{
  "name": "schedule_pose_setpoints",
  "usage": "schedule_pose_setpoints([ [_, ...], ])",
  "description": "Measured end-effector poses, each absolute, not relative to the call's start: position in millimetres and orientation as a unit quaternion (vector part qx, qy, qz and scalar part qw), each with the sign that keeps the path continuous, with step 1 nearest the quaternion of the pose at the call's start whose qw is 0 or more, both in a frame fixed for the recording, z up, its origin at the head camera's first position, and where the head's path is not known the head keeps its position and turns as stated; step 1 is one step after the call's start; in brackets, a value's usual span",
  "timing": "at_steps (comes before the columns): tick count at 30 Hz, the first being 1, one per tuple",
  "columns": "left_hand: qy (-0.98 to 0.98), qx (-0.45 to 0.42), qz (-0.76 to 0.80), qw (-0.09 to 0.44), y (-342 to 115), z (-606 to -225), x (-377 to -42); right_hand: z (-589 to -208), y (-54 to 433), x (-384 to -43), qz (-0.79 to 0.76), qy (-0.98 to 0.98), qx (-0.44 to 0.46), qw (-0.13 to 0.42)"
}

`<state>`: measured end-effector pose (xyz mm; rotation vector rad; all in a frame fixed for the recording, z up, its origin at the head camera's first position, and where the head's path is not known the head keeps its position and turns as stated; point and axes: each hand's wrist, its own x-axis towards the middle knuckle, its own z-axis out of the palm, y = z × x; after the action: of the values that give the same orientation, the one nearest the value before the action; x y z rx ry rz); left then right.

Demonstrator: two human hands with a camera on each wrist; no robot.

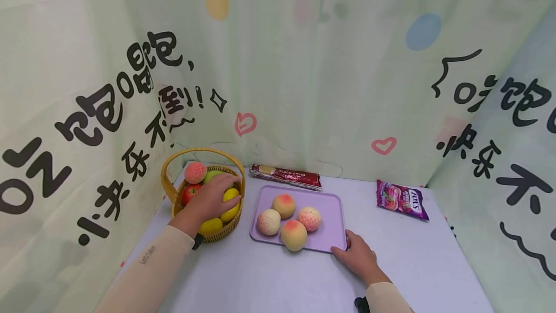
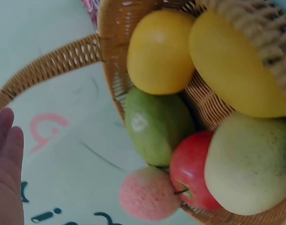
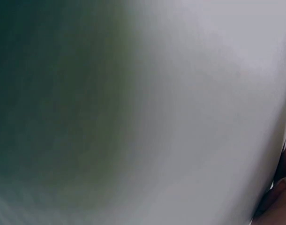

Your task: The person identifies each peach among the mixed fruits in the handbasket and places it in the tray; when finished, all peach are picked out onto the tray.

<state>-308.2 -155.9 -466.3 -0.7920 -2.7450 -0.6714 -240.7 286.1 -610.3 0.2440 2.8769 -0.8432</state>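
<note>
My left hand [image 1: 214,198] reaches over a wicker basket [image 1: 179,206] with an arched handle; in the left wrist view its fingers [image 2: 11,150] are extended, apart from the fruit. Inside the basket are a red apple [image 2: 192,168], a green mango-shaped fruit [image 2: 154,126], a pale green round fruit [image 2: 251,164] and yellow fruits [image 2: 161,51]. A pink peach [image 2: 150,194] sits at the basket's rim. Beside the basket lies a lilac tray [image 1: 327,211] with several peaches [image 1: 294,235]. My right hand [image 1: 359,257] grips the tray's front right corner; the right wrist view is mostly blurred.
A long dark red snack packet [image 1: 285,177] lies behind the tray. At the right of the white table [image 1: 243,279] is a purple snack bag [image 1: 401,200]. A printed pale curtain [image 1: 304,86] encloses the back and sides.
</note>
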Motion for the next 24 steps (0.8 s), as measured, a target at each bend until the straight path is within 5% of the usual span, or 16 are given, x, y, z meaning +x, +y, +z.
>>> schedule_pose_setpoints([
  [11,-0.946,-0.202,-0.242,0.072,-177,-463,-321,-612,287,-240,-0.285,0.952,0.086,0.073],
  [24,-0.945,-0.164,-0.267,0.096,-204,-467,-343,-612,286,-240,-0.284,0.952,0.086,0.075],
])
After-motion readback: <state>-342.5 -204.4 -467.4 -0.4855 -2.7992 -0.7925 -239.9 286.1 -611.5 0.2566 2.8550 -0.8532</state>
